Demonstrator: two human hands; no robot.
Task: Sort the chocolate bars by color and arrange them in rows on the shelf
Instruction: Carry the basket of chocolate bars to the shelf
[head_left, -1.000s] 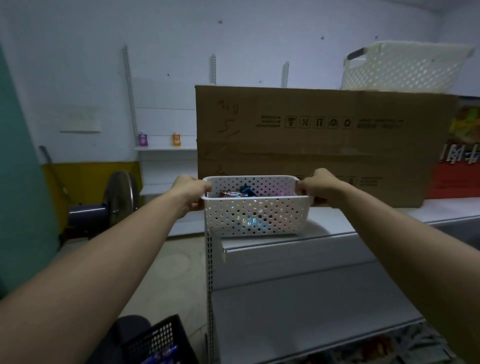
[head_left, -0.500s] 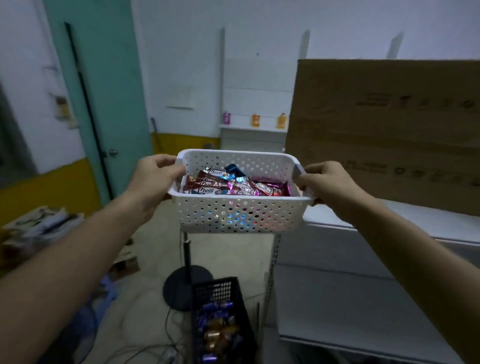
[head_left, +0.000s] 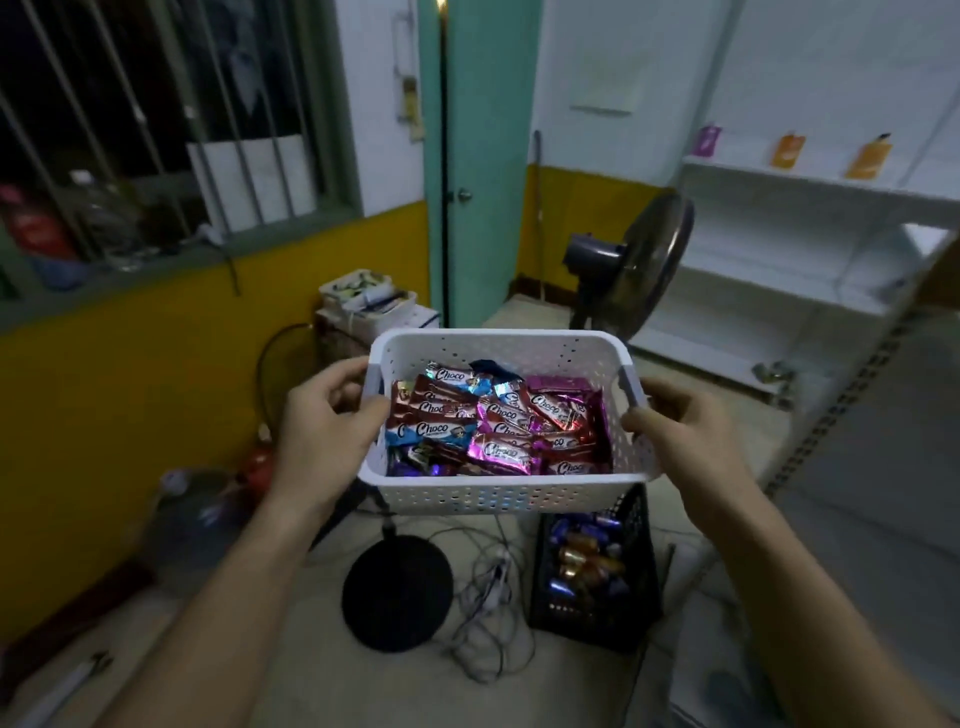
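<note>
At the far left a barred window (head_left: 156, 130) sits above a yellow wall, and a large clear water bottle (head_left: 192, 519) lies blurred on the floor beneath it. Moving inward, the left hand (head_left: 322, 431) grips the left end of a white basket (head_left: 498, 496), thumb hooked over the rim and fingers curled round the outside wall. The perforated basket is held in the air in the middle of the view, roughly level, well apart from any surface. Inside lie the chocolate bars (head_left: 498, 426), a loose, unsorted pile in brown-red, blue and magenta wrappers (several show the word "Choco"). Behind the basket stands a teal door (head_left: 467, 156). On the floor below it are a round black base (head_left: 397, 592), a tangle of cables (head_left: 493, 597) just beside that, and a black crate (head_left: 587, 621) holding more wrapped bars in blue and gold tones. A standing fan (head_left: 639, 265) is beyond the basket's right corner. The right hand (head_left: 685, 436) clasps the basket's right handle, thumb on top and fingers wrapped underneath. Farthest right is the white shelf (head_left: 753, 312), its lower boards bare, with three pouches (head_left: 787, 150) along the top board, one purple and two orange.
</note>
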